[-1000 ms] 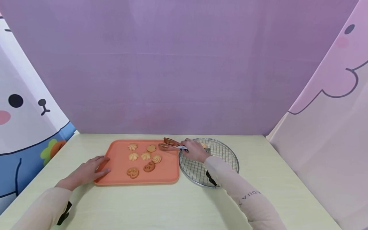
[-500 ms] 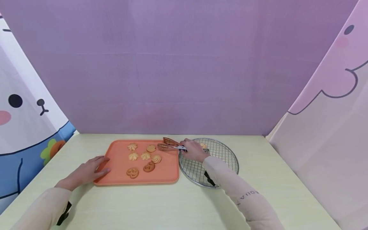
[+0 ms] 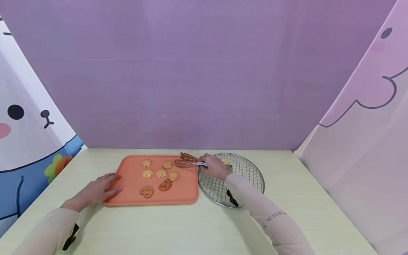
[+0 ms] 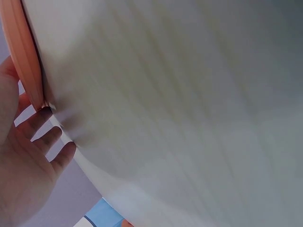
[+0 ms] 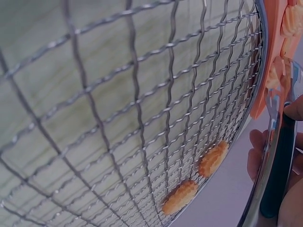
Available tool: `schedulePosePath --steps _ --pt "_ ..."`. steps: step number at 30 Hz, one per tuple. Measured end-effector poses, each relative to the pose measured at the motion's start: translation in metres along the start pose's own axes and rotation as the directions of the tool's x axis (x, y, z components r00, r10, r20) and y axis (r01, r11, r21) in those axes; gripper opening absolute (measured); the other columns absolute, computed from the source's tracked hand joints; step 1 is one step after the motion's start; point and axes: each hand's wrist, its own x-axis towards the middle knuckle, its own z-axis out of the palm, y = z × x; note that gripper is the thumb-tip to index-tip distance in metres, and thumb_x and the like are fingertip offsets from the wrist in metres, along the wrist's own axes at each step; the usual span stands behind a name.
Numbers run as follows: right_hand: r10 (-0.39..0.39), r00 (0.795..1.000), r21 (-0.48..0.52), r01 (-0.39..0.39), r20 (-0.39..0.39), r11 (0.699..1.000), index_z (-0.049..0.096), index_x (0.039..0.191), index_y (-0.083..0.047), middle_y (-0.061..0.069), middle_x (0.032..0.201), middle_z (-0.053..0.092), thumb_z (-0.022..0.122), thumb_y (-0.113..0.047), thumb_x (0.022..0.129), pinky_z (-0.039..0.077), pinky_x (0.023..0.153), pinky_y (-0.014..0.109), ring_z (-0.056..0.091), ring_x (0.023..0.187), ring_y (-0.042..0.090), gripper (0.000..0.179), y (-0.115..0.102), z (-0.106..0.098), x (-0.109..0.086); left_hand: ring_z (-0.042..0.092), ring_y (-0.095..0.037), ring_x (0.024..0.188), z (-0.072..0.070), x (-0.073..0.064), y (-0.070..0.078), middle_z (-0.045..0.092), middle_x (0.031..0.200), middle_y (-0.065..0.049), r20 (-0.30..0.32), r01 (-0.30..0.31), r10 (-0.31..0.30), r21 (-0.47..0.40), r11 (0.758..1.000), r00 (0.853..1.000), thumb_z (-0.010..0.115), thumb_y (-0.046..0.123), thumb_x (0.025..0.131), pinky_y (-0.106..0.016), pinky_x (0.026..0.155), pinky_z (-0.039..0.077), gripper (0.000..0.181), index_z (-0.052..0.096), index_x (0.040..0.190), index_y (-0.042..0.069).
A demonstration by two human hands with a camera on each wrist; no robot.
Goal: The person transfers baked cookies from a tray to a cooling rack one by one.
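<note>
Head view: the right hand [image 3: 215, 167] grasps tongs [image 3: 187, 163] over the orange tray [image 3: 129, 177] at two o'clock, near a round cookie [image 3: 167, 164], contact unclear; the left hand [image 3: 95, 190], fingers loose, touches its nine o'clock rim.

Coral tray [image 3: 127, 180], seven cookies [image 3: 161, 173] scattered on it, spread tongs [image 3: 183, 163] above, round rack [image 3: 250, 173] beside

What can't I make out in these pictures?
Head view: the cookies on the wire rack, mostly hidden behind the right hand.
Head view: the grip end of the tongs, largely covered by the same hand.
Left wrist view: most of the orange tray, cut off at the picture's upper left.
</note>
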Motion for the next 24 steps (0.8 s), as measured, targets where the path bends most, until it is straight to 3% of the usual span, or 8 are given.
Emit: schedulePosePath --steps 4,11,24 --pt "0.008 1.000 0.011 -0.007 -0.005 1.000 0.060 0.114 -0.004 0.007 0.094 0.061 0.056 -0.013 0.086 0.046 0.057 0.023 0.054 0.069 0.012 0.030 -0.0004 -0.0016 -0.0011 0.037 -0.051 0.118 -0.0003 0.0002 -0.0007 0.040 0.132 -0.032 0.002 0.002 -0.002 -0.003 1.000 1.000 0.058 0.050 0.083 -0.066 0.088 0.039 0.072 0.043 0.131 -0.001" --pt "0.011 1.000 0.023 -0.010 -0.021 1.000 0.060 0.116 -0.006 0.005 0.094 0.060 0.058 -0.013 0.087 0.045 0.056 0.024 0.052 0.068 0.010 0.031 0.0013 -0.0046 -0.0028 0.041 -0.050 0.115 -0.0011 0.0005 -0.0038 0.043 0.128 -0.032 -0.032 -0.061 0.061 0.023 0.998 0.998 0.059 0.048 0.083 -0.063 0.088 0.039 0.068 0.047 0.127 -0.002" --pt "0.008 1.000 -0.015 -0.008 -0.004 1.000 0.061 0.115 -0.006 0.007 0.093 0.062 0.060 -0.015 0.086 0.045 0.056 0.024 0.051 0.068 0.011 0.030 0.0061 -0.0002 -0.0034 0.039 -0.051 0.116 -0.0013 0.0005 -0.0031 0.042 0.130 -0.032 -0.023 -0.045 0.045 0.011 0.999 0.999 0.058 0.049 0.084 -0.065 0.089 0.038 0.069 0.045 0.129 -0.002"
